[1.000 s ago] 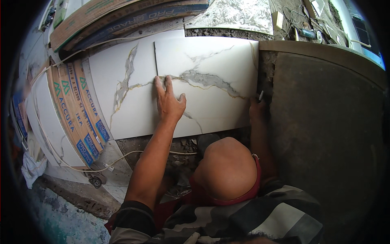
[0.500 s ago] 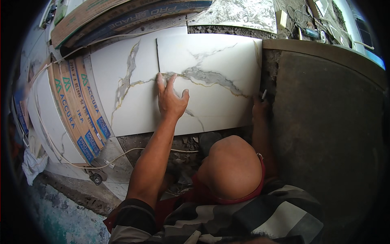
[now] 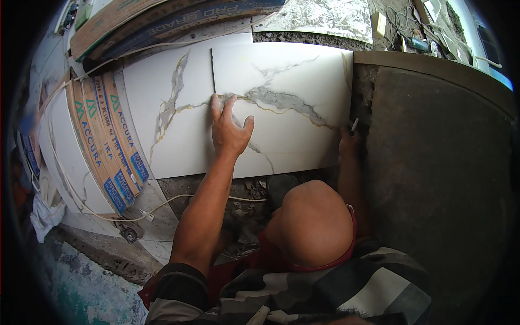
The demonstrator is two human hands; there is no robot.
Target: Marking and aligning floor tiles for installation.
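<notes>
Two large white tiles with grey and gold veins lie side by side, the right tile [image 3: 292, 67] overlapping the left tile [image 3: 146, 76] along a dark edge. My left hand [image 3: 230, 130] rests on the right tile beside that edge, thumb and fingers spread, fingertips touching the edge. At the right tile's lower right edge my right hand [image 3: 349, 143] is closed around a slim white pen [image 3: 355, 125], which sticks up from it. Its fingers are mostly in shadow and partly hidden. My bent knee [image 3: 314, 222] lies between my forearms.
Cardboard tile boxes [image 3: 114, 141] stand at the left, with a longer box [image 3: 179, 24] at the far side. A pale cable [image 3: 168, 203] loops around the left. A dark slab [image 3: 439, 162] covers the right; a power tool [image 3: 420, 44] lies far right. Rubble [image 3: 244, 208] lies near.
The whole view has shifted slightly. Both hands keep their places on the tile; the pen in my right hand tilts a little differently.
</notes>
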